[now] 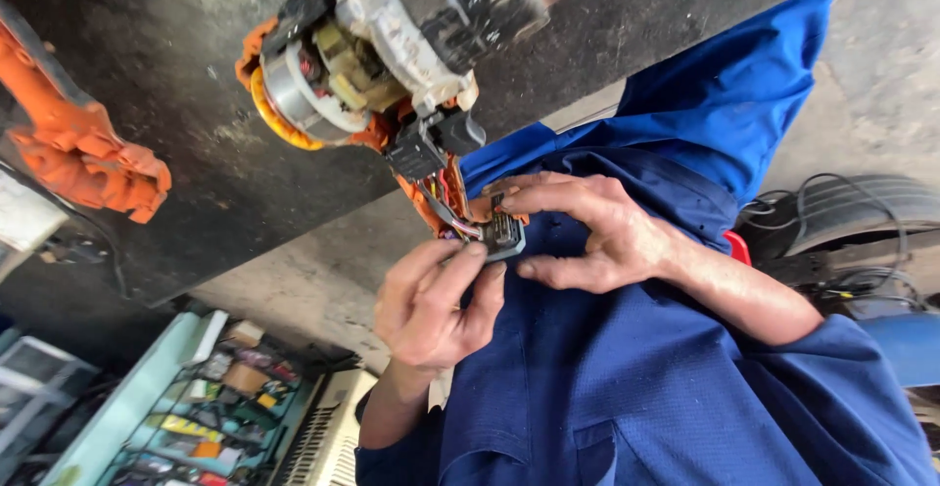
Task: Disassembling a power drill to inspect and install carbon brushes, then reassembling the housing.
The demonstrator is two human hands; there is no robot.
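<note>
Dark, stained workbench top point(176, 104), filling the upper left of the view; blue work overalls point(666, 369), filling the lower right. Opened power-tool motor assembly point(382, 46), orange housing with grey metal casing and exposed windings, resting on the bench edge above both hands. Detached orange housing shell point(78, 143), lying on the bench well apart to the left. Pale green shelf rack point(196, 408) of small mixed packages, lower left, below the bench. Black cables point(842, 241) on the floor at right. Right hand point(597, 231), reaching in from the right, fingers curled, thumb and fingertips pinched on the small grey switch block point(502, 236). Left hand point(431, 300), coming up from below, thumb and forefinger closed on the same block from its lower left side. Switch block sits between the two hands, just beneath the motor assembly, joined to it by a short bundle of coloured wires point(450, 207) that runs up into the orange housing.
</note>
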